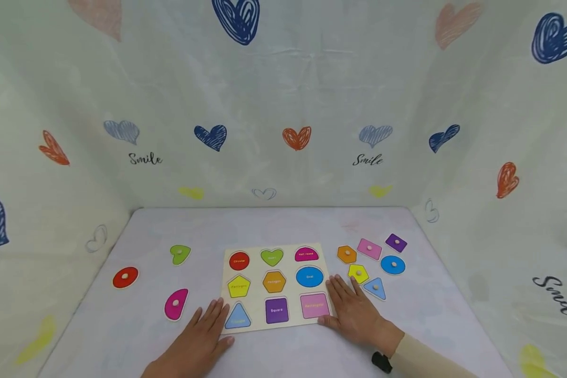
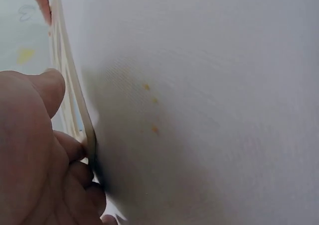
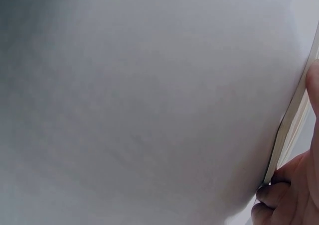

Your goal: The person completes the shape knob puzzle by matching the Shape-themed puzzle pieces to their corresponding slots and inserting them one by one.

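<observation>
A cream shape-puzzle board (image 1: pixel 256 286) lies flat on the table between my hands, with nine coloured, labelled shapes in three rows. My left hand (image 1: pixel 196 341) is at its lower left corner, fingers extended along the edge, thumb apart. At the right edge, my right hand (image 1: pixel 356 315) reaches forward with straight fingers, its thumb at the lower right corner. Both wrist views show the hand against the board's thin side, the left hand (image 2: pixel 30 150) and the right hand (image 3: pixel 299 185). A yellow pentagon piece (image 1: pixel 358 273) and blue triangle piece (image 1: pixel 376 288) lie beside my right fingertips.
Left of the board lie knobbed pieces: a red circle (image 1: pixel 125 277), a green heart (image 1: pixel 180 254) and a magenta half-round (image 1: pixel 176 304). On the right are an orange hexagon (image 1: pixel 346 254), pink rectangle (image 1: pixel 369 249), purple square (image 1: pixel 396 242) and blue oval (image 1: pixel 392 265). Heart-printed cloth (image 1: pixel 321 178) surrounds the table.
</observation>
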Demonstrator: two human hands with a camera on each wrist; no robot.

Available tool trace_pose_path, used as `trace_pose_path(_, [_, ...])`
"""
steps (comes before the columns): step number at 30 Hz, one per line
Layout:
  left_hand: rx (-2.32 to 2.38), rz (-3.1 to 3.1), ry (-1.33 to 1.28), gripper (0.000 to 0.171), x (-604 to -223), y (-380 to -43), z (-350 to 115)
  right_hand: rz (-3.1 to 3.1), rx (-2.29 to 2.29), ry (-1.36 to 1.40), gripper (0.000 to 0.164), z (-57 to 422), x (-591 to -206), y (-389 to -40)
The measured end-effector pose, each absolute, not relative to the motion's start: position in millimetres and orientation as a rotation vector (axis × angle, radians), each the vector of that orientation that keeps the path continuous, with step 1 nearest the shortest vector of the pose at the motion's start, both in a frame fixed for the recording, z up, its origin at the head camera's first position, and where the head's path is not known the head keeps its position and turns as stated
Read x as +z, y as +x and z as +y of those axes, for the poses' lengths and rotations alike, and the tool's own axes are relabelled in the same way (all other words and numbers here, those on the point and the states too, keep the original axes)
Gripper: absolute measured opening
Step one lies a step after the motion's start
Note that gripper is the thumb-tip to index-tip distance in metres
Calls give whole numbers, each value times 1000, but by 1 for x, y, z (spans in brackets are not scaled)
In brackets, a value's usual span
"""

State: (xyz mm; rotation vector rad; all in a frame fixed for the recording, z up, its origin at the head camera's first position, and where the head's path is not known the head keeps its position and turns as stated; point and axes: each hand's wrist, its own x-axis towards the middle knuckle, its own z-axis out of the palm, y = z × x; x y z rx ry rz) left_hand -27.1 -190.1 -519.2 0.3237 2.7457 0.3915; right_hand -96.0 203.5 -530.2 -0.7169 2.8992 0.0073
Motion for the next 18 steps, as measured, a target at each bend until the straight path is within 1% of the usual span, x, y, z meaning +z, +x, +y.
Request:
trace_pose_path(6, [372, 2827, 308, 78, -519, -35, -195, 2894, -38, -718, 99, 206, -530, -95])
trace_pose_path(8, [363, 2884, 317, 80, -520, -39, -197, 2896, -30, -723, 100, 207, -529, -95])
trace_pose_path(13, [287, 2971, 382, 82, -524, -47, -204, 2904, -28, -755, 99, 208, -529, -96])
trace_pose_path(18, [256, 2952, 441, 79, -525, -54, -208, 2904, -40, -784, 98, 210, -528, -99])
